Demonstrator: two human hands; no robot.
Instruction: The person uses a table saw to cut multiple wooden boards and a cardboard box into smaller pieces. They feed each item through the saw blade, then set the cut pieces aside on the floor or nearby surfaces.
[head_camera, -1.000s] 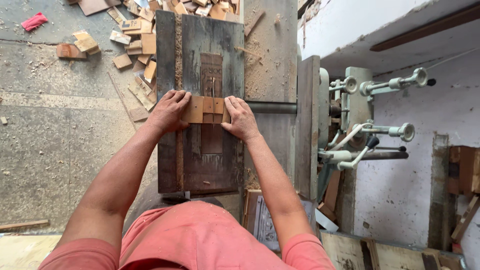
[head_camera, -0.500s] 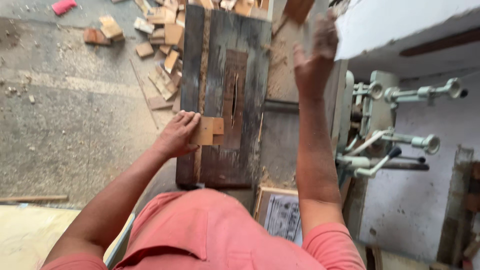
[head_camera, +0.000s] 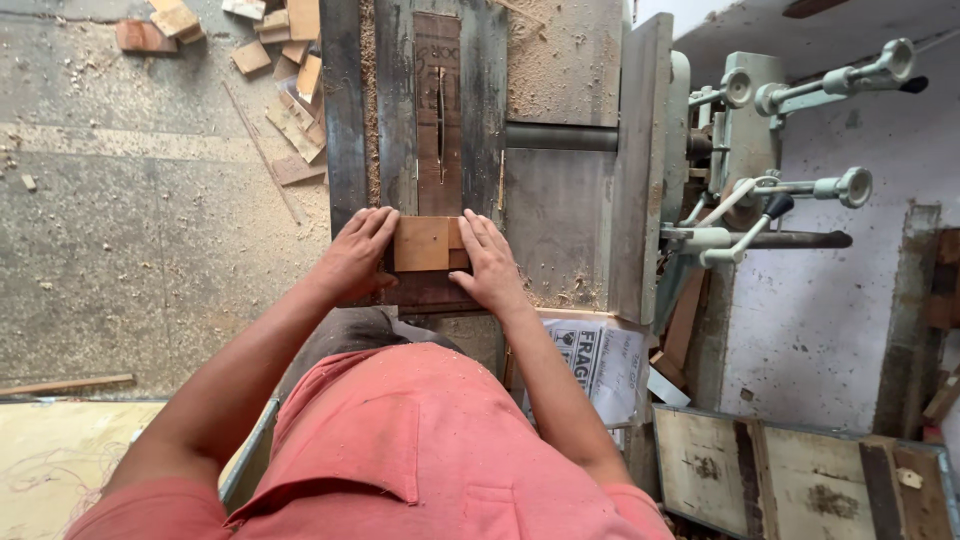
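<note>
A small light-brown wooden block (head_camera: 422, 243) lies flat on the near end of a dark, worn saw table (head_camera: 345, 120). My left hand (head_camera: 355, 255) presses against the block's left edge, fingers pointing forward. My right hand (head_camera: 490, 262) rests on its right edge, fingers laid over a darker wood piece (head_camera: 458, 248) beside the block. Ahead of the block a narrow blade slot (head_camera: 440, 125) runs along the table's reddish-brown centre insert. Sawdust lies along the table's left groove.
Wood offcuts (head_camera: 285, 60) are scattered on the concrete floor at the upper left. A pale green machine with metal levers (head_camera: 790, 190) stands to the right. A printed cardboard sheet (head_camera: 600, 360) and a worn wooden board (head_camera: 800, 470) sit lower right.
My right hand, raised toward the far right half a second ago, has come back down onto the block's right side. The block sits nearer the table's front edge than one second ago.
</note>
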